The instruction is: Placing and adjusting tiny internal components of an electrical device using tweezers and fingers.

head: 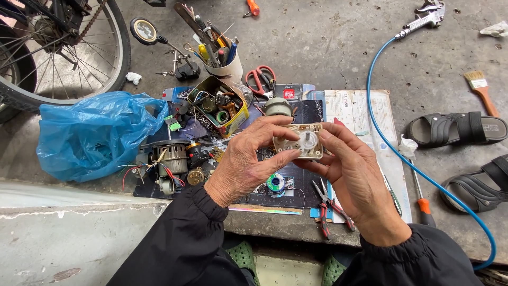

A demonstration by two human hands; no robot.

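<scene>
Head view: gear box [300, 142] face-up, crosswise.

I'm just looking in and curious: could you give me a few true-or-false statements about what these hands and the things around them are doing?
1. Both hands hold one small beige gear mechanism. True: the left hand and the right hand pinch it from each side.
2. The red-handled scissors are in the right hand. False: they lie on the floor beside the tool cup.
3. A blue plastic bag lies to the left. True.
4. The blue hose ends at a paintbrush. False: it ends at a metal air gun.
</scene>
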